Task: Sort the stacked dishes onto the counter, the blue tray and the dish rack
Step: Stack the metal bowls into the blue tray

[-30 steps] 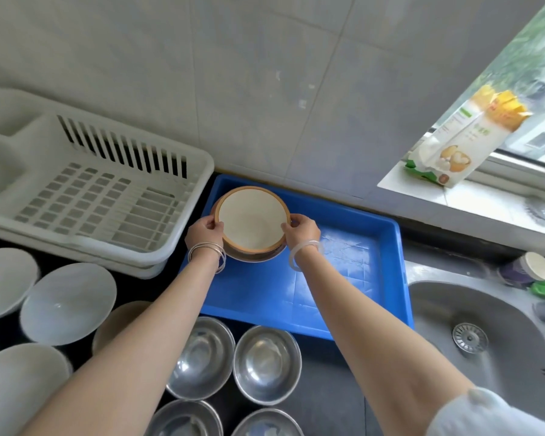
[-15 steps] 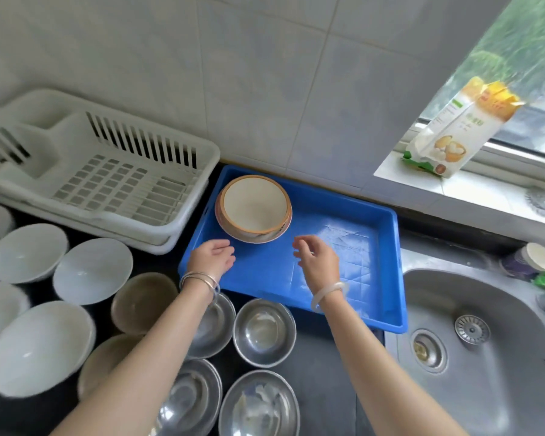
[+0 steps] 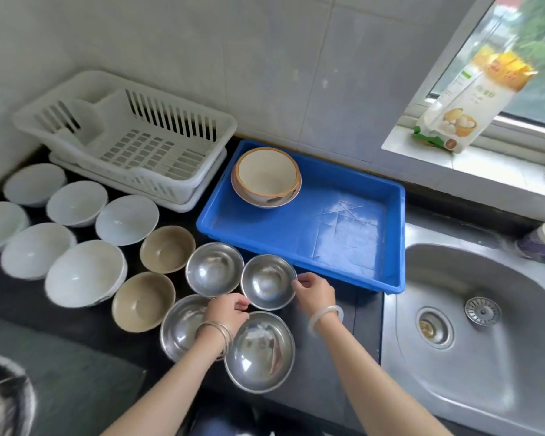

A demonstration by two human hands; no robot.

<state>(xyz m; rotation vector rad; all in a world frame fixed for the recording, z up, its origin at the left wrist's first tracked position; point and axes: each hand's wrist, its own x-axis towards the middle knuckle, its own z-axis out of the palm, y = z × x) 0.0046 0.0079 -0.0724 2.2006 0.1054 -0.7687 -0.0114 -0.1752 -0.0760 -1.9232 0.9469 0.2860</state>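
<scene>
Dishes (image 3: 37, 250) set out side by side on the dark counter (image 3: 0, 294), with one pair in the blue tray.

By size:
- Steel sink (image 3: 501, 309) let into the counter's right end, two drain fittings in its basin.
- Blue tray (image 3: 328, 247) lying flat against the tiled wall, just left of the sink.
- White slatted dish rack (image 3: 132, 143) just beside the tray's left rim, pushed into the corner.
- Yellow-and-white carton (image 3: 472, 99) leaning tilted on the windowsill above the sink.
- Six white bowls (image 3: 85, 273) in front of the rack, in rows, mouths up.
- Orange-rimmed bowl (image 3: 266, 173) in the tray's far left corner, upright on a plate (image 3: 243, 196).
- Four steel bowls (image 3: 214, 269) just in front of the tray's near edge, in a tight cluster.
- Two tan bowls (image 3: 143, 302) between the steel and the white, one behind the other.

Both hands at the far right steel bowl (image 3: 268, 281), nearest the tray. Right hand (image 3: 315, 292) at its right rim, thumb and forefinger closed on the edge. Left hand (image 3: 228, 309) at its near left rim, fingers curled toward it, hovering over another steel bowl; cannot tell whether gripping or merely touching. Cannot tell either whether the bowl rests on the counter or is raised.

Thin silver bangles (image 3: 217, 333) on the left wrist, one pale bangle (image 3: 326, 317) on the right.
</scene>
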